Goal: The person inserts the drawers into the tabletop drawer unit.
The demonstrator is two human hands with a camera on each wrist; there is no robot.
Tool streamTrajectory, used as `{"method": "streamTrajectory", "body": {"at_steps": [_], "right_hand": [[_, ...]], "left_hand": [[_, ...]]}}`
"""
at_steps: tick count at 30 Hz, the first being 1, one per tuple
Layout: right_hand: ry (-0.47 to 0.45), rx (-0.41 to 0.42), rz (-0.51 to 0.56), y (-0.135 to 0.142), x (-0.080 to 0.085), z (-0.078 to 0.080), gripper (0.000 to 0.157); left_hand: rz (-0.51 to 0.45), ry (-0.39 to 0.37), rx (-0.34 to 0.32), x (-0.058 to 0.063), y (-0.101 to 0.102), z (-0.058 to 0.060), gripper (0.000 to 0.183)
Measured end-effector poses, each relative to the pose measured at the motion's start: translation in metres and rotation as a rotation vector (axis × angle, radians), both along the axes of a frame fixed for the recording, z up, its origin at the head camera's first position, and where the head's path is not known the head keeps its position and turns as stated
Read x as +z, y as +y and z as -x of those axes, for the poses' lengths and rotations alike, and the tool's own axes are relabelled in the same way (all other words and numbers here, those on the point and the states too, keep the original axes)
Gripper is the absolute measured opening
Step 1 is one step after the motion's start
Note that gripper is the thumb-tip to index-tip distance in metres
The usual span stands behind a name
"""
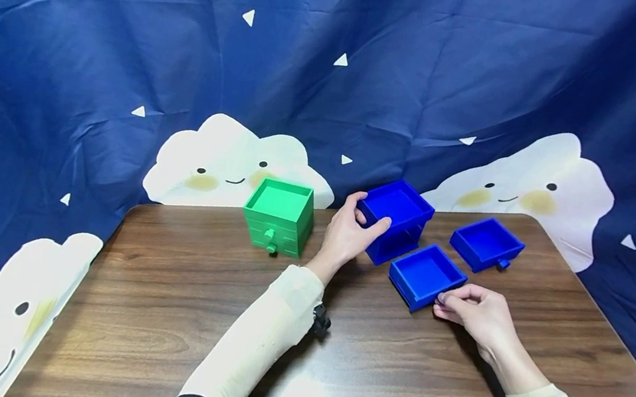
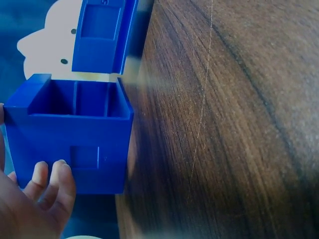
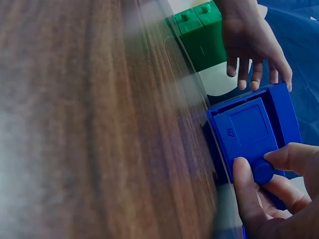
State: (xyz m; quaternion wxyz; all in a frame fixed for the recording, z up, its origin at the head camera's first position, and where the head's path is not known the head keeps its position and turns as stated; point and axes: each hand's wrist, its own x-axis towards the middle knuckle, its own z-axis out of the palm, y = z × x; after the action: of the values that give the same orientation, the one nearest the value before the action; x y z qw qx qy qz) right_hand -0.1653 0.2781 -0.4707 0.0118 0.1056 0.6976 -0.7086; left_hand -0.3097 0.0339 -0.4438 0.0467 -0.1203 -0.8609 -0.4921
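Observation:
My left hand (image 1: pixel 344 239) holds a small blue drawer cabinet (image 1: pixel 398 208), its thumb on the top's near edge and its fingers along the left side. The cabinet's front is open, and in the left wrist view its hollow inside (image 2: pixel 89 99) shows. In front of the cabinet is a blue drawer (image 1: pixel 427 276), tray side up, apart from the opening in the left wrist view. My right hand (image 1: pixel 483 317) pinches this drawer's round knob (image 3: pixel 262 171) between thumb and fingers. The number 67 shows on the drawer's front (image 3: pixel 249 122).
A second blue drawer (image 1: pixel 487 242) with a knob lies on the wooden table (image 1: pixel 188 315), right of the cabinet. To the left stands a green cabinet (image 1: pixel 279 220) with its drawers in. A blue cloth (image 1: pixel 367 98) with clouds hangs behind the table.

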Motion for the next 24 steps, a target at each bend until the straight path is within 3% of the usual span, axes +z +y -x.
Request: {"method": "streamTrajectory", "body": {"at_steps": [24], "right_hand": [[-0.015,0.007,-0.003,-0.009,-0.001,0.025,0.020]], "left_hand": [[-0.007,0.003,-0.009,-0.004,-0.001,0.003,0.075]]}}
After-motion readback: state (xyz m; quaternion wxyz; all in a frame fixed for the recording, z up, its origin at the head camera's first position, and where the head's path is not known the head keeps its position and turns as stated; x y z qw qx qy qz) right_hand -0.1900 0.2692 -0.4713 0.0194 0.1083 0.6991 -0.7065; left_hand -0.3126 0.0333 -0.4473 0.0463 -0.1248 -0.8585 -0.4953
